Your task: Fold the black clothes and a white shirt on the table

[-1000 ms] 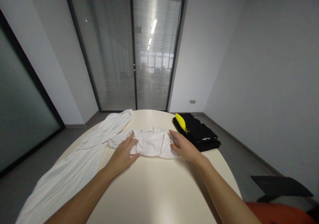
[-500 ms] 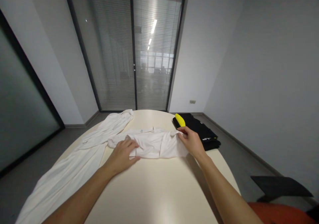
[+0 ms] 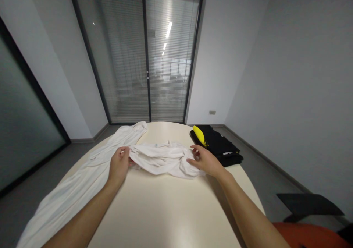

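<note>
**Both hands at the ends of a crumpled white garment**

At the far left a long white garment (image 3: 82, 181) lies stretched along the edge of the pale round desk (image 3: 165, 211), running from the near corner toward the far rim. Just to its right, the left hand (image 3: 119, 165) is seen from the back, its fingers curled shut on the left end of the small white garment (image 3: 162, 159). That garment lies bunched and wrinkled across the middle of the desk, between the two hands, with its left end touching the long garment.

The right hand (image 3: 205, 161) sits at the garment's right end, fingers half curled against the cloth. I cannot tell whether it pinches the fabric or only rests on it. Beyond it, at the right rim, lies a folded black garment (image 3: 223, 150) with a yellow item (image 3: 199, 134) on top, apart from the white cloth.

The step in hand looks like taking hold of the two ends. As a judgement, the next move calls for a sure grip on the right side to match the left, and an even pull to draw out the wrinkles without dragging the long garment along.
</note>
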The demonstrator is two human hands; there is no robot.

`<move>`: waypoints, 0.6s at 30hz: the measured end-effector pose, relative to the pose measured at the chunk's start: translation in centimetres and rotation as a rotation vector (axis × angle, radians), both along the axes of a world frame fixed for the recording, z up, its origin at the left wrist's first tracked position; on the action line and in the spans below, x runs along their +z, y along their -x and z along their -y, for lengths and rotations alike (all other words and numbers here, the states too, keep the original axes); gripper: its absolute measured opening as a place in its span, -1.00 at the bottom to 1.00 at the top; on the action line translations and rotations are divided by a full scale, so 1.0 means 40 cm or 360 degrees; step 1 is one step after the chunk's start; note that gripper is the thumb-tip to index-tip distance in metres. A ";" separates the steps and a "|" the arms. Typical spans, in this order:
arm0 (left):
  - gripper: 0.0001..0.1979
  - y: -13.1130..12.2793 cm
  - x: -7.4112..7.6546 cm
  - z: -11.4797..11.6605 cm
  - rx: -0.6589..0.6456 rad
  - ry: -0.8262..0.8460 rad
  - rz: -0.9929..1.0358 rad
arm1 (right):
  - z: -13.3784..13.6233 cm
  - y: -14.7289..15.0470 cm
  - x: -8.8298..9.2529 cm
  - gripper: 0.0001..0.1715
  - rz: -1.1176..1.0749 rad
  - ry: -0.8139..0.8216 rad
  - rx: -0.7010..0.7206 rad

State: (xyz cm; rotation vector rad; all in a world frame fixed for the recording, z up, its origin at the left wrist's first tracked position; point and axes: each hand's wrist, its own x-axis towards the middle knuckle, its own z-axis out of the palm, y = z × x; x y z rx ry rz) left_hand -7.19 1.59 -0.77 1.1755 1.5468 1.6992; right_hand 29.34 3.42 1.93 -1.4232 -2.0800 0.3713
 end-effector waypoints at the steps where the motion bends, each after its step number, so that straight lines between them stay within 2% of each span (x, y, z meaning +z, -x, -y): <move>1: -0.60 0.003 0.000 -0.004 0.0042 0.0000 0.0058 | 0.002 0.002 0.001 -0.40 0.0035 0.0006 0.0020; 5: -0.63 0.010 -0.001 -0.011 0.0102 0.0015 0.0194 | 0.004 0.011 0.014 -0.75 0.0134 -0.0126 0.0043; 9: -0.65 0.003 0.004 -0.008 0.0064 0.0008 0.0227 | 0.021 0.025 0.042 -0.76 0.0127 -0.0273 -0.0044; 14: -0.63 -0.002 0.007 -0.004 0.0102 -0.0018 0.0102 | 0.058 0.061 0.066 -0.67 0.0305 -0.0146 0.0555; 16: -0.60 0.000 0.004 -0.007 0.0093 -0.0025 0.0093 | 0.060 0.068 0.063 -0.75 0.0403 -0.0115 0.0615; 18: -0.57 0.004 -0.002 -0.010 0.0077 -0.0022 0.0081 | 0.054 0.064 0.055 -0.86 0.0408 -0.0085 0.0524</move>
